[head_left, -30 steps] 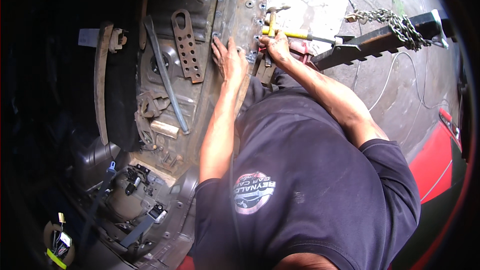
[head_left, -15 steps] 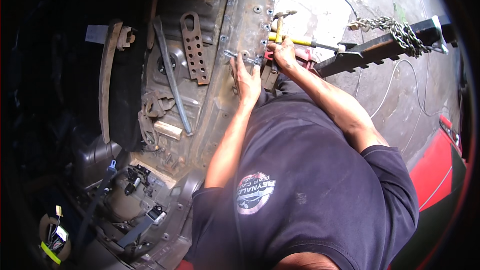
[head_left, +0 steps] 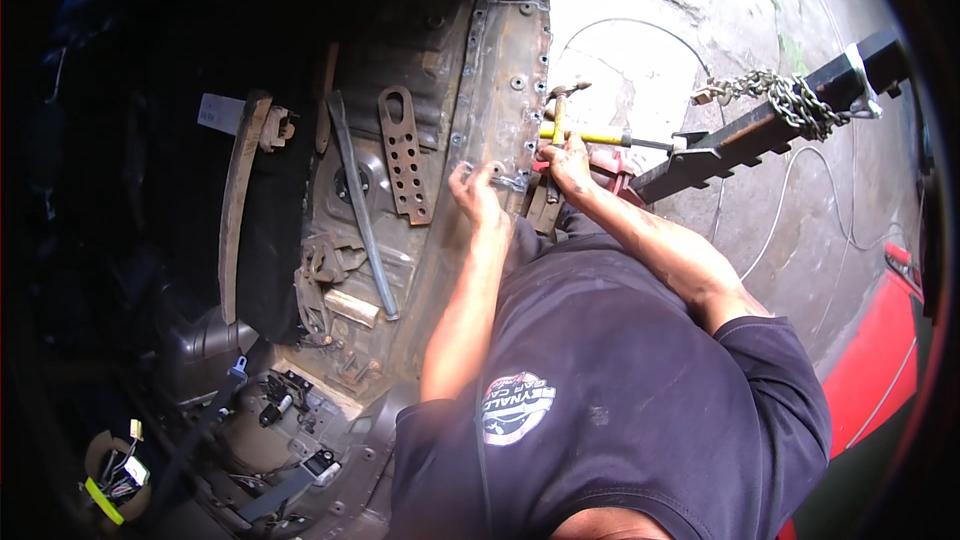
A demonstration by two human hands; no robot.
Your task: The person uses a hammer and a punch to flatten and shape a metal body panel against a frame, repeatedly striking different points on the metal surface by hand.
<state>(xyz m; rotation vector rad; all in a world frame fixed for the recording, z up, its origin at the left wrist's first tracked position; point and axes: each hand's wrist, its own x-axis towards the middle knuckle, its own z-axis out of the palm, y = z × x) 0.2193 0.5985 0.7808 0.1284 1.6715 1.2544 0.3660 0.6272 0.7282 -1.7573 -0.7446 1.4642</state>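
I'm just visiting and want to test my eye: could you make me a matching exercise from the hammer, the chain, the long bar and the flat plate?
1. hammer
2. chain
3. long bar
4. flat plate

A. on the black beam
B. rusty brown, with rows of round holes
C. in the person's right hand
D. blue-grey and without holes, lying at a slant

Pairs: 1-C, 2-A, 3-D, 4-B.

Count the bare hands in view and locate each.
2. The bare left hand is at the long grey-brown metal strip; the bare right hand, farther right, grips the yellow-handled metal hammer. No other hand shows.
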